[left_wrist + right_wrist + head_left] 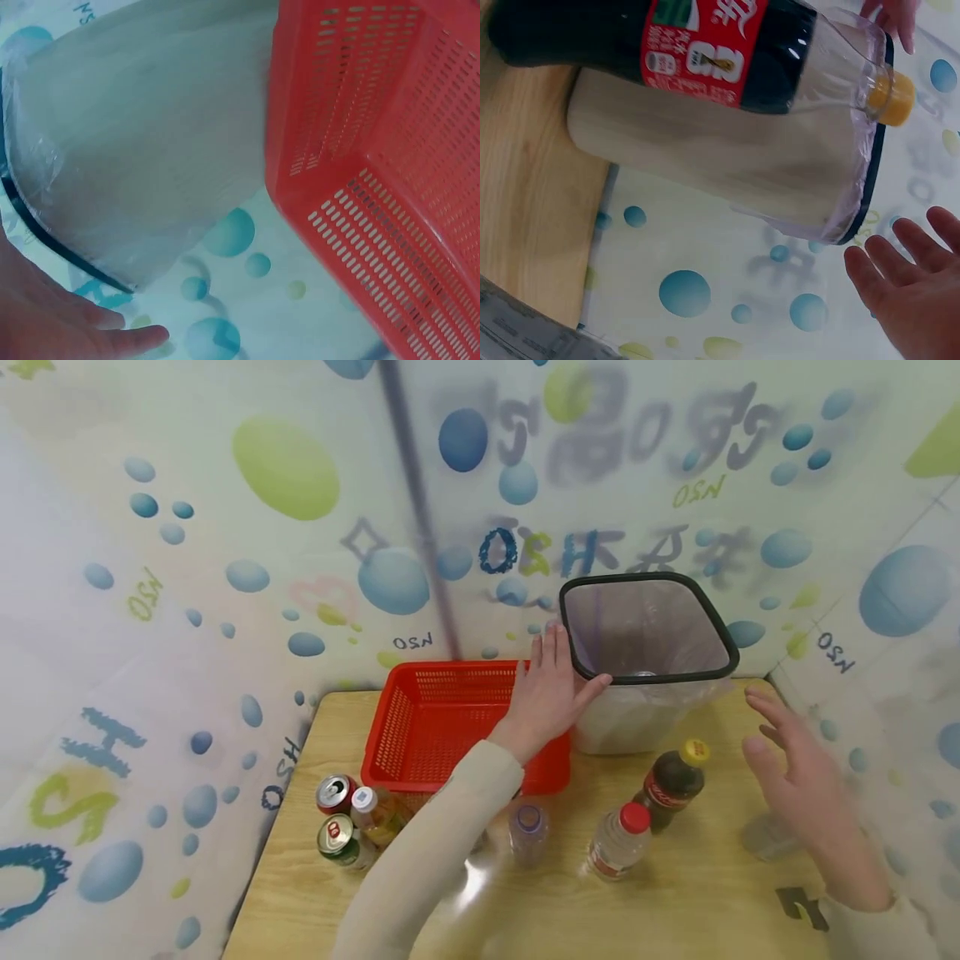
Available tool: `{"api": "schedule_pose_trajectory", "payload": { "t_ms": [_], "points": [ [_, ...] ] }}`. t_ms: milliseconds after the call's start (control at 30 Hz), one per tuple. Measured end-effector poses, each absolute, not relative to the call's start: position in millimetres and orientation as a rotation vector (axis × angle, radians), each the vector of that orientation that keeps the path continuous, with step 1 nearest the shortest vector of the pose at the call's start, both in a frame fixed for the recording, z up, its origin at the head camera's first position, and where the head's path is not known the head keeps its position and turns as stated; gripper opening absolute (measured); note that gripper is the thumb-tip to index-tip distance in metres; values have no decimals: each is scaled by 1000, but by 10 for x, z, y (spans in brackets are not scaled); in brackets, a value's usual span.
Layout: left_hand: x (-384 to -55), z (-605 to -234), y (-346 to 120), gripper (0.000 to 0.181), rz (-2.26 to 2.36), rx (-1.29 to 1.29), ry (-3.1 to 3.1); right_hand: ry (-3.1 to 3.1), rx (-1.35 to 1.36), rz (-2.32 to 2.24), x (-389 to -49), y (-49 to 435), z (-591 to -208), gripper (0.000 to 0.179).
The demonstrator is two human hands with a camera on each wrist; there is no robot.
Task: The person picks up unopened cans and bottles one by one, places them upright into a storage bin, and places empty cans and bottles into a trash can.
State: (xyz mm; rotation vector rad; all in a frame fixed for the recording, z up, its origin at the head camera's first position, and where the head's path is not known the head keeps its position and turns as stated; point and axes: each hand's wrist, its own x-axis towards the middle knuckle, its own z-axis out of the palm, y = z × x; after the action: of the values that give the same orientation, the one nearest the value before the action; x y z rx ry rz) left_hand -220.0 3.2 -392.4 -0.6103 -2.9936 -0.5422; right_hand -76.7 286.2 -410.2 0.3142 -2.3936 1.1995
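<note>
My left hand (543, 702) reaches over the right end of a red plastic basket (431, 739), fingers straight, thumb at the left front corner of the bin's rim; I cannot tell whether it touches. The bin (615, 718) is pale, with a black rim and a clear liner. My right hand (798, 785) hovers to the right of the bin, fingers loosely spread, holding nothing. In the right wrist view that hand (915, 277) is apart from the bin. A cola bottle (667, 789) with a yellow cap stands in front of the bin.
A clear red-capped bottle (618, 843) and an uncapped clear bottle (528, 835) stand nearer. Left are a red can (336, 793), a green can (345, 843) and a white-capped bottle (378, 818). Something clear (768, 837) is beside my right wrist. Patterned sheeting (225, 652) surrounds the table.
</note>
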Motion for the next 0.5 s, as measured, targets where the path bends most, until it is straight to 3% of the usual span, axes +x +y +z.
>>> {"api": "schedule_pose_trajectory", "payload": {
  "t_ms": [500],
  "points": [
    [-2056,-3836,-670,83,-458,-615,-2921,-2362,352,1267,-800,2716,-4490,54]
  ]
}}
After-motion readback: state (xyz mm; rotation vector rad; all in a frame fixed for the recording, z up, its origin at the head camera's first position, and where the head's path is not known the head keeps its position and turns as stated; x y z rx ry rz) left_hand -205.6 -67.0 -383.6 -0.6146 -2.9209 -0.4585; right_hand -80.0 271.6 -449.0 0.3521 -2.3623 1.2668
